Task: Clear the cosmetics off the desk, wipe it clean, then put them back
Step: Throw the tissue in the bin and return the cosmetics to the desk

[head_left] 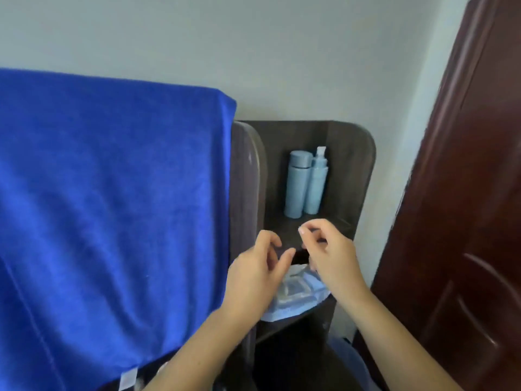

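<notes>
forearms reach in from the bottom edge, bare, meeting over a narrow dark wooden shelf unit (349, 176) wedged between a draped blue towel (107, 193) and a dark red door (465, 193). left hand (253, 275) hovers with its fingers loosely curled and slightly spread, holding nothing that can be made out, its fingertips pointing toward the other hand. right hand (329, 255) sits just across from it, fingers bent with thumb and forefinger drawn close together as if pinching; motion blur makes it impossible to tell whether anything lies between them. directly beneath and between both hands lies a pale blue wipe packet (296, 294), crumpled and glossy, flat on the lower shelf board with its near edge overhanging the front; the right hand's lower fingers appear to overlap its far corner, though contact cannot be confirmed. further back, on the upper shelf surface against the rear panel, stand two light blue cosmetics upright and touching side by side: a capped bottle (296, 184) on the left and a pump bottle (317, 184) with a clear top on the right, both well beyond the fingertips. behind everything rises a plain pale wall (253, 52).
</notes>
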A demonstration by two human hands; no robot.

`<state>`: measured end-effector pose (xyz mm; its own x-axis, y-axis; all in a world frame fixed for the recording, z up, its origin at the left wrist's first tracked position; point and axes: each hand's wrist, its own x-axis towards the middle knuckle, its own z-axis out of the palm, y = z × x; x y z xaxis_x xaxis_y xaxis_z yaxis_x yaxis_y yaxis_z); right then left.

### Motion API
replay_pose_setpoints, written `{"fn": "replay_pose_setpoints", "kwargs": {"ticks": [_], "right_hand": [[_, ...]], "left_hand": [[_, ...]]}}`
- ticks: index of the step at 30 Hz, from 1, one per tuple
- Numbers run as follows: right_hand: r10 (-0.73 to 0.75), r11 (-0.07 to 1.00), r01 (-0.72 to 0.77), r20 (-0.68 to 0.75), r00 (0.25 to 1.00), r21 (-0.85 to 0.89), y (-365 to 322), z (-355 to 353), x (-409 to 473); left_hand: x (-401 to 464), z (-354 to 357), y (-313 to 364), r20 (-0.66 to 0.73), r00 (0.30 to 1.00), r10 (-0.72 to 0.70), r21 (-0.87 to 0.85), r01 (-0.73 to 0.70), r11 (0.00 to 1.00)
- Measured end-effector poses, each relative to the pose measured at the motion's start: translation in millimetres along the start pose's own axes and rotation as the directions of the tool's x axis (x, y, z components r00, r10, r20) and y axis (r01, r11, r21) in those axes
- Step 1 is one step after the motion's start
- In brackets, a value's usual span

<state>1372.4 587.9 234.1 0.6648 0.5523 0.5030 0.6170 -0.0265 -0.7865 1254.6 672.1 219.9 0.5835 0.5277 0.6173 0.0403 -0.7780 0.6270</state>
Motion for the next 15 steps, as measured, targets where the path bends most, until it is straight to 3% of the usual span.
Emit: {"fn": "replay_pose_setpoints", "kwargs": {"ticks": [3, 6, 11, 15], "right_hand": [[-0.018, 0.999, 0.016, -0.053, 0.998, -0.036, 37, -42, 44], [-0.024, 0.996, 0.019, -0.055, 0.998, -0.088, 72, -54, 96], [0.036, 0.997, -0.033, 0.041, 0.999, -0.076, 101, -26, 156], [0.060, 0.998, -0.061, 0.057, 0.997, 0.012, 109, -4, 173]], "left_hand": [[46, 56, 25, 0.002, 1.000, 0.001, -0.129, -0.001, 0.992], [94, 103, 21, -0.120, 0.989, -0.092, -0.144, 0.074, 0.987], [148, 136, -14, -0.230, 0.885, -0.404, -0.146, 0.379, 0.914], [162, 149, -23, -0.252, 0.871, -0.421, -0.178, 0.386, 0.905]]}}
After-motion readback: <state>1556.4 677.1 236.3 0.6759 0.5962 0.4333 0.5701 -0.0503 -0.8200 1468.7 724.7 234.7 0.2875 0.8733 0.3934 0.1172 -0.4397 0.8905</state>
